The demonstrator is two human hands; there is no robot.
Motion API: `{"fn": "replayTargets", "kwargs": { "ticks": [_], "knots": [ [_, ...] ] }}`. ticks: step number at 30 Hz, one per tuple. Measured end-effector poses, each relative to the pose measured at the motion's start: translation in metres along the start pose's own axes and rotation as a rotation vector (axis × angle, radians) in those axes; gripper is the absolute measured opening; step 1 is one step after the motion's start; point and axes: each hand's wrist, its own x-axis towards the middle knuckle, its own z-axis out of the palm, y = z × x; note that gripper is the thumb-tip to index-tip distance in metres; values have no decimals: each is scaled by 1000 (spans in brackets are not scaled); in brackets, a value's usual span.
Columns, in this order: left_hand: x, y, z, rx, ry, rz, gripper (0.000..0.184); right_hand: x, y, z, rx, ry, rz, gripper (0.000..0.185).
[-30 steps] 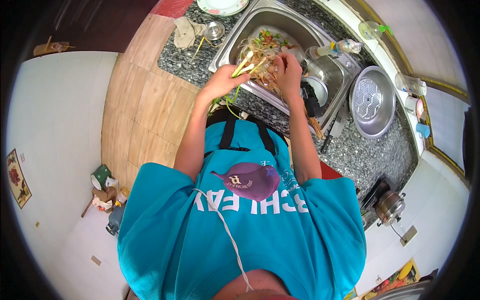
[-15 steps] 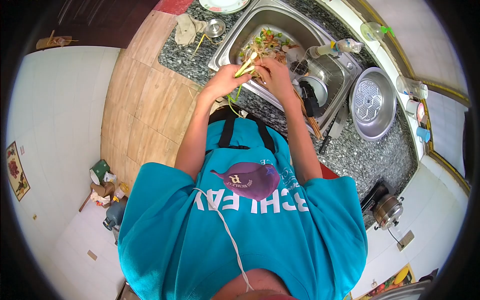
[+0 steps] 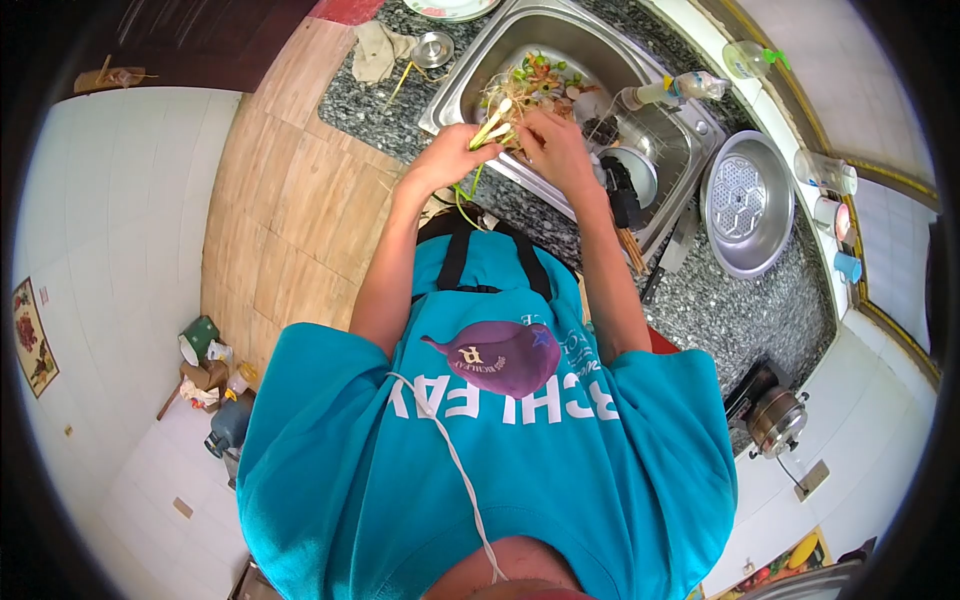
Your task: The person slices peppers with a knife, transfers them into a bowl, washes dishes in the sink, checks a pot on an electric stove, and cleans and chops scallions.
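My left hand (image 3: 448, 160) is closed round a small bunch of spring onions (image 3: 490, 130) above the near edge of the sink (image 3: 520, 178). Their pale bulb ends point away from me, and the green leaves hang below the hand. Close to the bulbs, my right hand (image 3: 556, 148) has its fingers bent together in a pinch; what lies between them is hidden. Beyond both hands, a heap of vegetable scraps (image 3: 545, 82) with roots, peel and green pieces lies in the basin.
Right of the hands, a white bowl (image 3: 640, 175) and a black-handled item sit in the sink. A cleaver (image 3: 678, 240) and a metal basin (image 3: 750, 205) rest on the granite counter. A cloth (image 3: 373, 55) and a metal lid (image 3: 433, 50) lie at the back left.
My right hand has moved slightly right, away from the spring onion bulbs, so a gap shows between the hands. The left hand keeps its hold, with the bulbs tilted a little upward.
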Motion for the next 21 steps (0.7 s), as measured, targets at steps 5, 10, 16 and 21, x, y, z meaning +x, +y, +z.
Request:
{"fn": "replayTargets", "kwargs": {
  "ticks": [5,10,16,21],
  "knots": [
    [0,0,5,-10,-14,5,29,0,10,10,-54,58,49,8],
    [-9,-11,2,-238,-45,-67,28,4,43,-5,101,290,432,9],
    [-5,-10,-6,-630,103,-148,27,1,48,5,-81,235,252,31],
    [6,-1,2,-927,240,-119,19,-16,8,22,465,17,454,26]
  ]
}}
